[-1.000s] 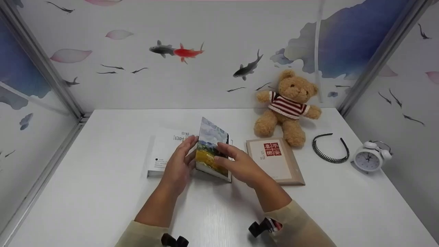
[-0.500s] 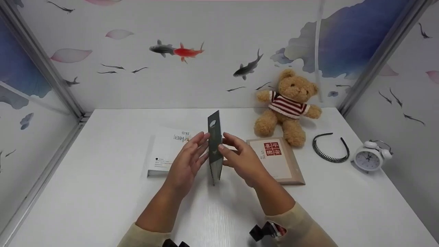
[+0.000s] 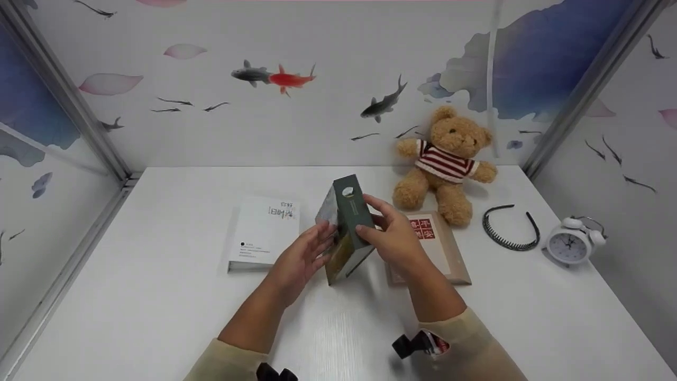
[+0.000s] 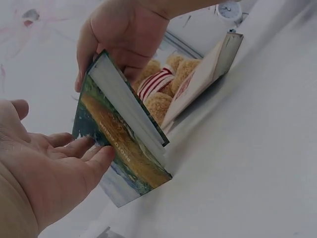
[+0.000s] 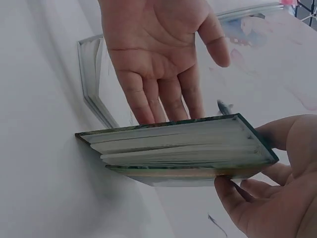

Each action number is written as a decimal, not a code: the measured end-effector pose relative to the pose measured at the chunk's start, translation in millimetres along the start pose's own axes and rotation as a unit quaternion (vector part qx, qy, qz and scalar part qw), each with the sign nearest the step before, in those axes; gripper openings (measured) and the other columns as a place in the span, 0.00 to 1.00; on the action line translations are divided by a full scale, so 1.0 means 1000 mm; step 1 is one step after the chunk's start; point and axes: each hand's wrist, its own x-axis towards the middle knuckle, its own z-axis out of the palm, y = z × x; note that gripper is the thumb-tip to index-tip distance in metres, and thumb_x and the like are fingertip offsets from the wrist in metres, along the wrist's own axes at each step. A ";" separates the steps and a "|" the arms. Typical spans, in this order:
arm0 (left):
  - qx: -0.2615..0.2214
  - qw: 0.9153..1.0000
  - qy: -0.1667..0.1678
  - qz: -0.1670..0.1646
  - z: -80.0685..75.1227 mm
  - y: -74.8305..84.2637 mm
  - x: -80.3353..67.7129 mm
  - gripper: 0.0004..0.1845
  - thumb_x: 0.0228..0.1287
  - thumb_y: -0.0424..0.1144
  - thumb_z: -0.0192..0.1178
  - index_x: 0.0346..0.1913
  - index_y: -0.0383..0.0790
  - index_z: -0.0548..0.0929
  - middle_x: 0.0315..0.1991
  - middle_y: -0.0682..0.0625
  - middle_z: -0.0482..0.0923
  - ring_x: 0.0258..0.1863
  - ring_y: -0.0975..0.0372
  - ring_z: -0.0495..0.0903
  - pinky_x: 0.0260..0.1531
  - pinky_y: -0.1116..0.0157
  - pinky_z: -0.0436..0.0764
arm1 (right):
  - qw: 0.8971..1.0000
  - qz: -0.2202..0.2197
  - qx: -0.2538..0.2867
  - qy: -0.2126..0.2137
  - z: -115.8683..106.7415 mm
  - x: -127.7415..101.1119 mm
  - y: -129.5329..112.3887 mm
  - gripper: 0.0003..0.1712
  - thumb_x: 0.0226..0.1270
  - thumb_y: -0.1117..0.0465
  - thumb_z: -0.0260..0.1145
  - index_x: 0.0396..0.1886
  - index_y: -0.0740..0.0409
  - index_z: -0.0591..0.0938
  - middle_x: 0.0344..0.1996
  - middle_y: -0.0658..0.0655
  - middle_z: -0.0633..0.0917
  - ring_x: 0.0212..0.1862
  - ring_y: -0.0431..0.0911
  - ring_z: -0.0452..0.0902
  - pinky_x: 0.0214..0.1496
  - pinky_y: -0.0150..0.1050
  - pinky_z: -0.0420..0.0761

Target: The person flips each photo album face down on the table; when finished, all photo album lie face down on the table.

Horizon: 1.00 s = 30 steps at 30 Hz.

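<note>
A small photo album (image 3: 353,214) with a dark green spine and a painted landscape cover stands tilted on end between my hands, at mid-table. My right hand (image 3: 399,241) grips it at the spine, thumb on the near side and fingers behind. The straight fingers of my left hand (image 3: 299,262) touch its painted cover. In the left wrist view, the album (image 4: 133,148) shows its yellow and blue cover and pale page edges. Seen from the right wrist, the left palm (image 5: 158,54) faces the album (image 5: 173,146), fingertips right at the cover.
A white book (image 3: 262,233) lies to the left. On the right lies a tan book (image 3: 444,259) with red square characters, partly behind my right hand. Beyond it sits a teddy bear (image 3: 444,164) in a striped shirt. A black headband (image 3: 510,246) and a white alarm clock (image 3: 568,246) are further right.
The album has turned about its upright axis, from cover facing me to spine facing me, and shifted slightly right. Both hands have moved a little right with it.
</note>
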 end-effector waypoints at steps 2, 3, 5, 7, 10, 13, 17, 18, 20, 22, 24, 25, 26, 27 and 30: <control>0.007 1.000 0.004 -0.008 -0.002 -0.003 0.002 0.37 0.88 0.57 0.29 0.88 0.41 0.49 0.88 0.47 0.53 0.89 0.50 0.50 0.88 0.45 0.52 | 1.000 0.005 -0.005 0.002 -0.003 0.001 0.000 0.38 0.74 0.66 0.69 0.81 0.42 0.72 0.80 0.57 0.72 0.79 0.58 0.71 0.73 0.56 0.82; 0.014 1.000 0.005 -0.010 -0.003 -0.005 0.002 0.37 0.88 0.57 0.29 0.88 0.40 0.49 0.88 0.46 0.53 0.89 0.50 0.50 0.88 0.45 0.51 | 1.000 0.006 -0.008 0.004 -0.003 0.001 0.000 0.38 0.75 0.65 0.70 0.80 0.42 0.72 0.79 0.57 0.73 0.78 0.58 0.72 0.72 0.55 0.82; 0.020 1.000 0.011 -0.017 -0.006 -0.007 0.003 0.37 0.88 0.57 0.29 0.88 0.40 0.49 0.88 0.46 0.53 0.89 0.50 0.49 0.88 0.45 0.49 | 1.000 0.007 -0.009 0.005 -0.005 0.002 0.000 0.37 0.75 0.63 0.69 0.81 0.45 0.72 0.79 0.57 0.73 0.77 0.58 0.73 0.70 0.53 0.85; 0.026 0.999 0.015 -0.023 -0.008 -0.010 0.004 0.37 0.88 0.57 0.28 0.88 0.40 0.48 0.88 0.46 0.53 0.89 0.49 0.47 0.89 0.45 0.47 | 1.000 0.013 -0.019 0.009 -0.006 0.003 0.002 0.36 0.76 0.61 0.69 0.81 0.45 0.72 0.79 0.55 0.73 0.76 0.57 0.75 0.66 0.49 0.87; 0.024 0.999 0.020 -0.032 -0.009 -0.013 0.006 0.37 0.88 0.56 0.29 0.88 0.39 0.48 0.89 0.46 0.52 0.90 0.49 0.46 0.89 0.46 0.46 | 0.998 0.029 -0.047 0.016 -0.010 0.006 0.005 0.36 0.77 0.57 0.68 0.82 0.46 0.70 0.79 0.55 0.72 0.75 0.57 0.76 0.62 0.45 0.87; 0.023 0.999 0.023 -0.037 -0.010 -0.016 0.008 0.37 0.88 0.55 0.29 0.88 0.37 0.47 0.89 0.44 0.51 0.90 0.49 0.45 0.89 0.46 0.45 | 0.995 0.062 -0.082 0.015 -0.012 0.010 0.011 0.38 0.79 0.52 0.67 0.84 0.44 0.67 0.80 0.57 0.71 0.74 0.57 0.76 0.65 0.48 0.85; 0.026 0.999 0.025 -0.041 -0.009 -0.019 0.010 0.37 0.88 0.55 0.31 0.87 0.36 0.47 0.88 0.42 0.50 0.90 0.48 0.44 0.89 0.46 0.43 | 0.989 0.103 -0.108 0.001 -0.013 0.015 0.018 0.41 0.79 0.48 0.66 0.86 0.41 0.62 0.81 0.61 0.69 0.75 0.59 0.75 0.75 0.58 0.78; 0.027 0.998 0.026 -0.041 -0.008 -0.020 0.010 0.37 0.88 0.55 0.31 0.87 0.35 0.46 0.88 0.41 0.50 0.90 0.48 0.44 0.89 0.46 0.43 | 0.988 0.109 -0.112 -0.002 -0.013 0.016 0.019 0.42 0.79 0.47 0.66 0.86 0.41 0.61 0.81 0.62 0.69 0.75 0.59 0.74 0.77 0.60 0.76; 0.030 0.998 0.026 -0.042 -0.008 -0.020 0.011 0.37 0.88 0.55 0.31 0.87 0.35 0.46 0.88 0.41 0.50 0.90 0.48 0.44 0.89 0.46 0.43 | 0.986 0.119 -0.116 -0.010 -0.013 0.017 0.022 0.44 0.79 0.47 0.66 0.87 0.41 0.59 0.82 0.63 0.67 0.77 0.61 0.72 0.79 0.62 0.73; 0.033 0.998 0.027 -0.042 -0.008 -0.020 0.012 0.37 0.88 0.55 0.31 0.87 0.36 0.46 0.88 0.41 0.50 0.90 0.48 0.44 0.89 0.46 0.44 | 0.985 0.125 -0.117 -0.017 -0.013 0.017 0.023 0.46 0.78 0.47 0.67 0.88 0.41 0.57 0.83 0.64 0.66 0.78 0.62 0.70 0.80 0.63 0.72; 0.033 0.998 0.029 -0.042 -0.008 -0.021 0.012 0.37 0.88 0.55 0.31 0.88 0.36 0.46 0.88 0.42 0.50 0.90 0.49 0.44 0.89 0.47 0.44 | 0.985 0.126 -0.118 -0.027 -0.013 0.017 0.024 0.47 0.78 0.47 0.67 0.88 0.42 0.55 0.84 0.66 0.64 0.79 0.63 0.69 0.81 0.64 0.71; 0.033 0.998 0.030 -0.042 -0.008 -0.021 0.012 0.37 0.88 0.55 0.30 0.88 0.37 0.46 0.89 0.42 0.50 0.90 0.49 0.44 0.89 0.48 0.44 | 0.985 0.125 -0.116 -0.031 -0.013 0.017 0.025 0.48 0.78 0.47 0.67 0.89 0.42 0.54 0.83 0.66 0.64 0.79 0.64 0.69 0.81 0.64 0.71; 0.034 0.998 0.031 -0.041 -0.009 -0.021 0.012 0.37 0.88 0.55 0.30 0.88 0.37 0.46 0.89 0.42 0.50 0.90 0.49 0.45 0.89 0.48 0.45 | 0.985 0.125 -0.116 -0.034 -0.013 0.016 0.025 0.48 0.78 0.47 0.67 0.89 0.42 0.54 0.83 0.66 0.65 0.80 0.64 0.69 0.81 0.64 0.70; 0.033 0.998 0.031 -0.040 -0.009 -0.021 0.012 0.37 0.89 0.55 0.30 0.88 0.37 0.46 0.89 0.42 0.50 0.90 0.49 0.45 0.89 0.48 0.45 | 0.985 0.122 -0.115 -0.037 -0.012 0.016 0.026 0.48 0.78 0.48 0.67 0.89 0.43 0.54 0.83 0.67 0.65 0.80 0.64 0.69 0.81 0.64 0.70; 0.031 0.998 0.032 -0.037 -0.009 -0.020 0.011 0.37 0.89 0.55 0.30 0.88 0.37 0.46 0.89 0.41 0.50 0.90 0.49 0.45 0.89 0.48 0.45 | 0.986 0.117 -0.115 -0.043 -0.011 0.015 0.026 0.47 0.79 0.48 0.66 0.88 0.45 0.54 0.82 0.67 0.67 0.78 0.64 0.70 0.80 0.64 0.72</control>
